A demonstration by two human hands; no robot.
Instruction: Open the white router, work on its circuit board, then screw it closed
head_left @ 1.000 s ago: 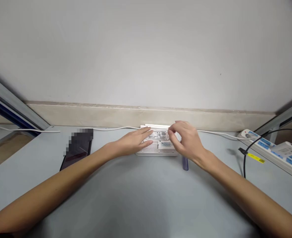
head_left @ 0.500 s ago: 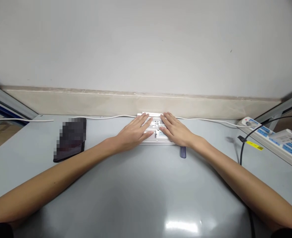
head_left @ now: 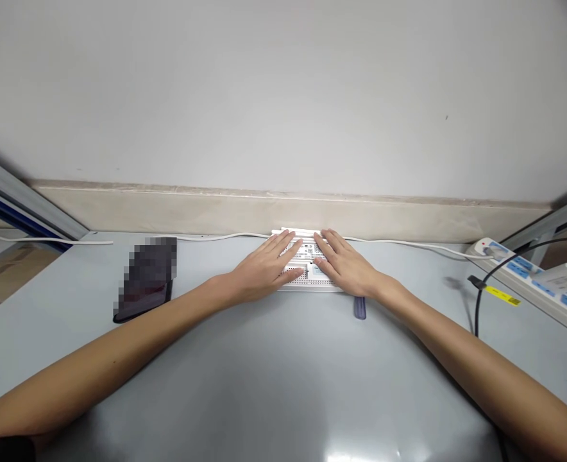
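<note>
A flat white device (head_left: 307, 269), a router-like box lying with its labelled, perforated underside up, sits at the far middle of the grey table (head_left: 274, 372) against the wall ledge. My left hand (head_left: 264, 269) lies flat on its left half, fingers spread. Flat on the right half rests my right hand (head_left: 344, 263), fingers pointing away from me. Neither hand grips anything. A small dark blue tool (head_left: 359, 307) lies on the table just below my right wrist.
A dark phone (head_left: 143, 289) lies at the left. A white cable (head_left: 408, 244) runs along the back ledge to a white and blue power strip (head_left: 538, 282) at the right, where a black cable with a yellow tag (head_left: 502, 295) hangs.
My right hand, raised with fingers pinched over the device a second ago, has come down flat onto it. My left hand stayed flat on it. The view shifted slightly.
</note>
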